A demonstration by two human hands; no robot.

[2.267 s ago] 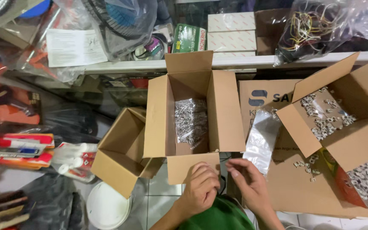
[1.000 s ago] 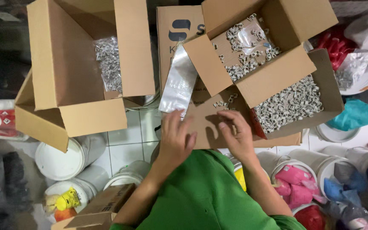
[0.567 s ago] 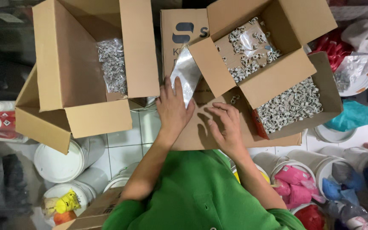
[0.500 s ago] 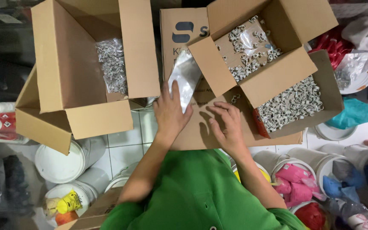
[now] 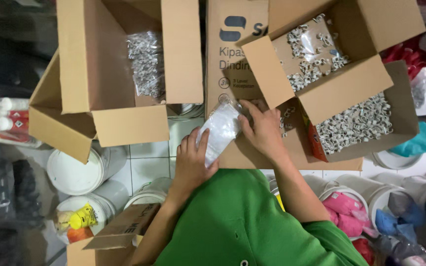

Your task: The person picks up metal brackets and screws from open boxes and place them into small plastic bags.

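Both hands grip a small clear plastic bag — left hand with fingers curled under its lower end, right hand pinching its upper edge — over a flattened cardboard sheet, beside an open box of white clips.

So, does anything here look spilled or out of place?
Yes. A few small white plastic clips lie loose on the flat brown cardboard sheet, outside the open cardboard box of clips, beside the right hand. The left hand holds a clear plastic bag.
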